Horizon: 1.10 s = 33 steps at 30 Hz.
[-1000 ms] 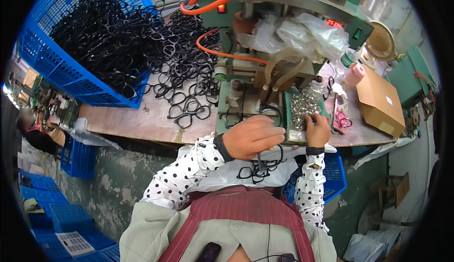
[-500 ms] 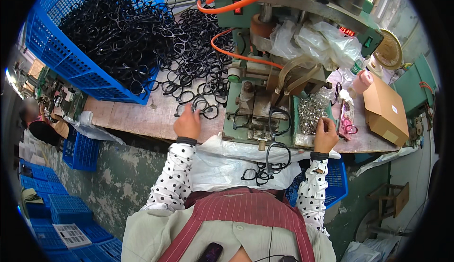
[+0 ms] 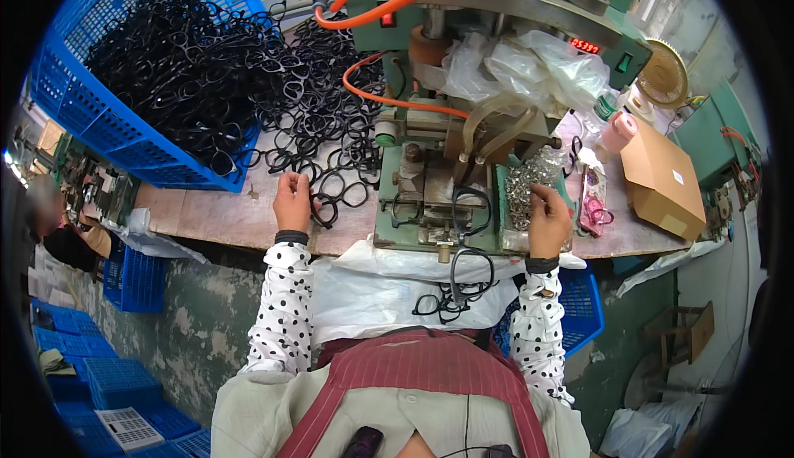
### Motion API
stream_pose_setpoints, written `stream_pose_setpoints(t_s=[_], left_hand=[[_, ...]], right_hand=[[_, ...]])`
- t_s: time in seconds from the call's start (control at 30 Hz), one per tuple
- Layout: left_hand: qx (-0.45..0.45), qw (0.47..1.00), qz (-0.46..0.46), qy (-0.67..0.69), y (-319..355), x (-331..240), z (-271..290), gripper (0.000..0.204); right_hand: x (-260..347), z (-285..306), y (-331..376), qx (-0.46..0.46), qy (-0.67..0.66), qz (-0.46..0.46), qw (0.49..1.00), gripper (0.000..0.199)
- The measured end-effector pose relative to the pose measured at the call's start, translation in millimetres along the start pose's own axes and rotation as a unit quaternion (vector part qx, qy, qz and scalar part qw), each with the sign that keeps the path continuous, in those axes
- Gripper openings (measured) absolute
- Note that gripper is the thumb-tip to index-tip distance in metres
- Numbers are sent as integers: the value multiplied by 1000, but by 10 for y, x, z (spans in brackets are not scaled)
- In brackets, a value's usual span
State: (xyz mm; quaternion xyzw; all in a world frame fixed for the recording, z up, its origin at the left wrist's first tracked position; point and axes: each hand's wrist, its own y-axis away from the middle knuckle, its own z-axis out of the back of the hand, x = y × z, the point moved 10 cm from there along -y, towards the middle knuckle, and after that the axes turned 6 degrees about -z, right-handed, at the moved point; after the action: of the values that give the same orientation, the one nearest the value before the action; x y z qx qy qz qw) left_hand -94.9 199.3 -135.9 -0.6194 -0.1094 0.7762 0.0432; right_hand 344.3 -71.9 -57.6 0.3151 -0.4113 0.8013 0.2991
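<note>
My left hand [image 3: 292, 203] is closed at the near edge of a loose pile of dark eyeglass frames [image 3: 318, 131], its fingertips on a black eyeglass frame [image 3: 326, 212]. My right hand [image 3: 549, 225] hovers at the tray of small shiny metal parts [image 3: 518, 197], thumb and fingers curled together; whatever is in them is too small to make out. Between my hands stands a green press [image 3: 395, 231]. One eyeglass frame [image 3: 471, 231] sits upright at its front, and more dark frames [image 3: 441, 305] lie below it on white plastic sheeting [image 3: 351, 293].
A tilted blue crate [image 3: 124, 123] heaped with frames stands at the left. Orange hoses [image 3: 397, 2] and clear plastic bags [image 3: 529, 65] hang about the press head. To the right are a cardboard box [image 3: 662, 181], a pink bottle [image 3: 618, 133] and a pink-patterned case [image 3: 593, 197].
My left hand has drawn a frame nearer, away from the pile. My right hand has shifted slightly at the parts tray, and its fingers have changed pose. The whole view has shifted a little.
</note>
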Motion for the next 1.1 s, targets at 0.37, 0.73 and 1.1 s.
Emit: stream_pose_setpoints(t_s=[0.37,0.73,1.1], left_hand=[[54,985,-143,85,501,-1351,-452,29],[130,929,-343,58,869,-2737,-813,20],[143,930,-310,133,884,-2708,-847,18]], right_hand=[[728,-97,29,65,-266,-83,958,10],[1002,-378,234,128,-333,-136,924,32],[1059,-510,235,83,-392,-161,902,47]])
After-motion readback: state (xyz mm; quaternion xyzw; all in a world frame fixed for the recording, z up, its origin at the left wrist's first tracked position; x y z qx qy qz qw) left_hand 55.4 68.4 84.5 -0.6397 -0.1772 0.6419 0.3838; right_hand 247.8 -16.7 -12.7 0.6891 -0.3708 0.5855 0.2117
